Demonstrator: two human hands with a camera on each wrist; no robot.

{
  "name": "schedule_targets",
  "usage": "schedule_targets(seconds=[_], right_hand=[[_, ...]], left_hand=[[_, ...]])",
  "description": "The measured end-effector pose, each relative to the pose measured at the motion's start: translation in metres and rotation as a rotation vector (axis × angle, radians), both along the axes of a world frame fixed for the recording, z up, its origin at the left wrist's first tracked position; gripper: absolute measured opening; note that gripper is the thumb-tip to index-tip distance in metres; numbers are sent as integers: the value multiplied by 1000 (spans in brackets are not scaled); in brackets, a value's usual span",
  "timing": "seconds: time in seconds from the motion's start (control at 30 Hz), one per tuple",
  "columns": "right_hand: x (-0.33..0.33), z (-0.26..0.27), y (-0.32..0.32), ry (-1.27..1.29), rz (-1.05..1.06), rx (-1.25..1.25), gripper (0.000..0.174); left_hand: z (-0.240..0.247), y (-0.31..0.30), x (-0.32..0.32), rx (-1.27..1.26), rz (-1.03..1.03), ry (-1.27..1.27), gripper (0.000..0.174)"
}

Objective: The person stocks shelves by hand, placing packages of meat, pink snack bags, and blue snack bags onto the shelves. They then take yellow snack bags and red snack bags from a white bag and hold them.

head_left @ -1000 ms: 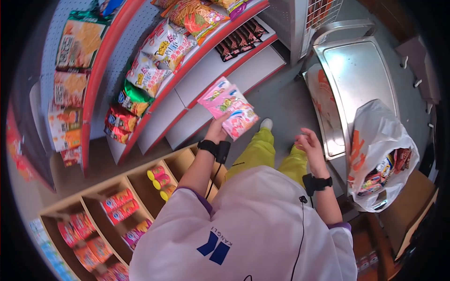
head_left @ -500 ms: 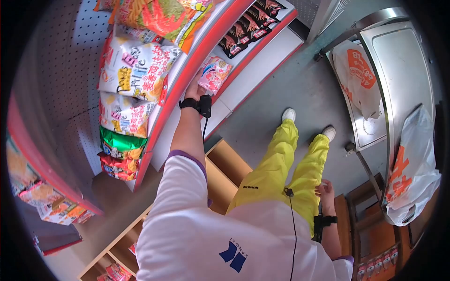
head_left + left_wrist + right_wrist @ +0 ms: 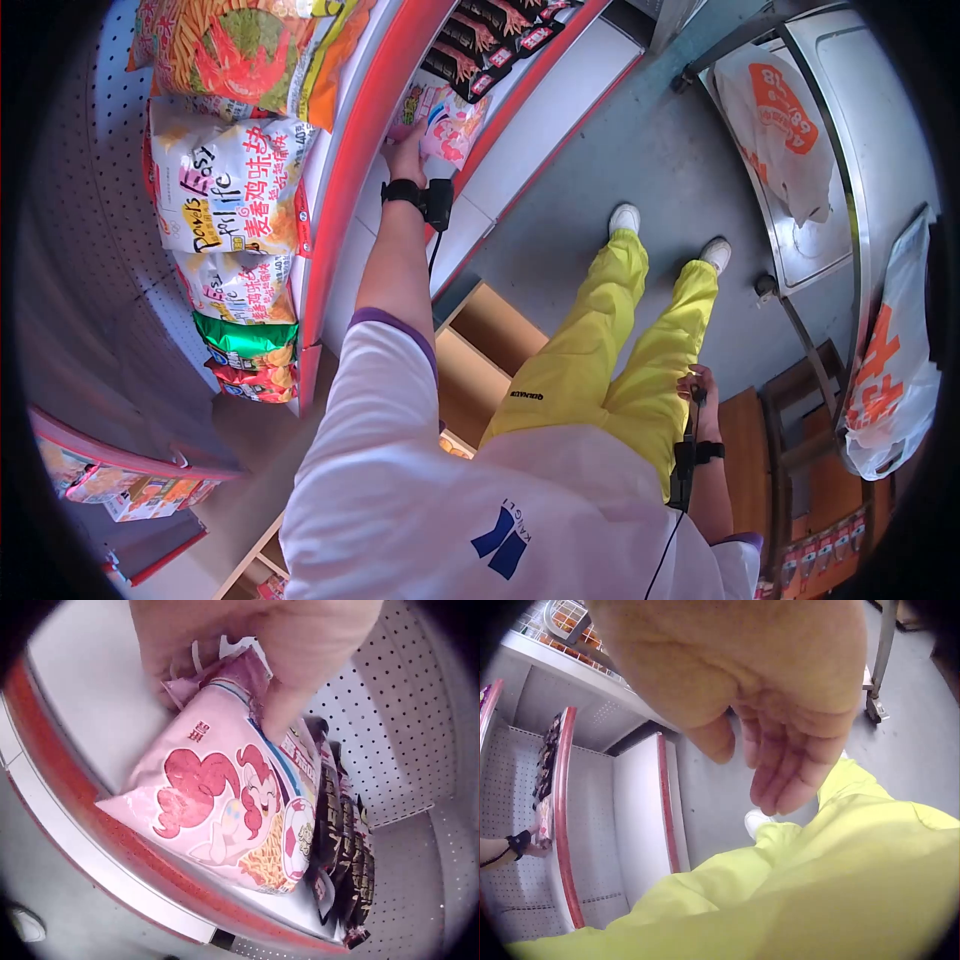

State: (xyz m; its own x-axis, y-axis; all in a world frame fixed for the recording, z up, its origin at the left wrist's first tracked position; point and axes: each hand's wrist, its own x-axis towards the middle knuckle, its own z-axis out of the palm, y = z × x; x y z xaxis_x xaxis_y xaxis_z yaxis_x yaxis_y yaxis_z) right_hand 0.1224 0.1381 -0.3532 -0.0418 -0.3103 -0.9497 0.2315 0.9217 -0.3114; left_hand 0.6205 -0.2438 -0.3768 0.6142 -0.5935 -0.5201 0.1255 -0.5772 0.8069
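Pink snack bags printed with a cartoon pony (image 3: 217, 787) are at the red-edged shelf, beside black snack packs (image 3: 349, 847). In the left wrist view my left hand (image 3: 262, 645) pinches their top edge between thumb and fingers; the head view shows the same left hand (image 3: 405, 155) behind the pink bag (image 3: 452, 125), next to the black packs (image 3: 490, 45). How many pink bags it grips I cannot tell. My right hand (image 3: 742, 697) hangs beside the yellow trousers with fingers loosely curled, holding nothing.
Large white snack bags (image 3: 230, 185) fill the upper shelf. A metal cart (image 3: 830, 120) stands at right with plastic bags (image 3: 885, 370) on it. Wooden compartments (image 3: 480, 350) are below my left arm. A lower shelf (image 3: 550, 130) lies beneath the black packs.
My left hand has moved with the pink bags from in front of my body to the shelf beside the black packs. The right hand has lowered to my side, and the view has turned closer to the shelf.
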Motion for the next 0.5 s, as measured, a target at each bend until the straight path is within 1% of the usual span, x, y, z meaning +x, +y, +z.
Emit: schedule_targets(seconds=[0.03,0.07,0.13,0.27,0.33,0.37,0.43,0.47,0.5], right_hand=[[4,7,-9,27,8,52,19],[4,4,-10,23,4,48,19],[2,-2,-9,96,150,0,18],[-4,-8,-9,75,140,-17,17],[-7,-8,-8,87,119,-17,18],[-8,-8,-6,88,111,-20,18],[-11,-11,-2,78,91,-23,19],[-13,-16,5,57,54,-68,19],[-11,-7,-1,88,68,-67,19]], left_hand=[[6,0,-6,10,67,-59,97],[4,-1,-2,6,62,-63,97],[0,-1,6,92,-63,-179,102],[-2,6,3,91,-78,-210,97],[-7,15,8,191,21,-322,106],[-7,22,7,178,54,-300,110],[18,36,-20,208,151,-309,108],[3,48,-4,266,145,-408,100],[-32,70,23,73,185,-408,86]])
